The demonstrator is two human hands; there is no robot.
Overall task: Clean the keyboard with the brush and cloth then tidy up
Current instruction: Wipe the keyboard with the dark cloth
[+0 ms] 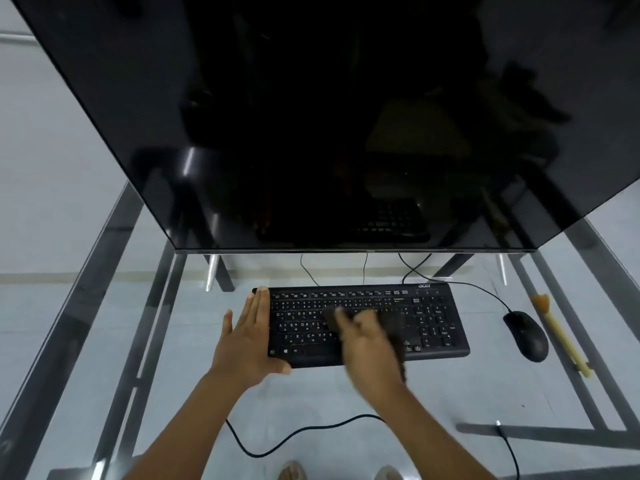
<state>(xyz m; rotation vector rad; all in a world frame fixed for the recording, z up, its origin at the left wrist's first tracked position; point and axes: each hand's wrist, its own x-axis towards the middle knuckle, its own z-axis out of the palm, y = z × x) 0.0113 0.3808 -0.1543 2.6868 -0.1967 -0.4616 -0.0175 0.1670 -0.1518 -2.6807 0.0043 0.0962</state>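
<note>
A person's left hand (250, 336) lies flat with straight fingers against the left end of a black plastic keyboard (433, 323) on a glass desk (346, 393), likely steadying it, while the blurred right hand (369, 344) rubs a dark cloth (398, 336), apparently gripped, over the keys; a yellow-handled brush (562, 336) lies well apart, right of a black mouse (526, 336).

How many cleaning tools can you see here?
2. A dark cloth is under the right hand on the keyboard; a yellow brush lies right of the mouse. Others may be hidden.
</note>
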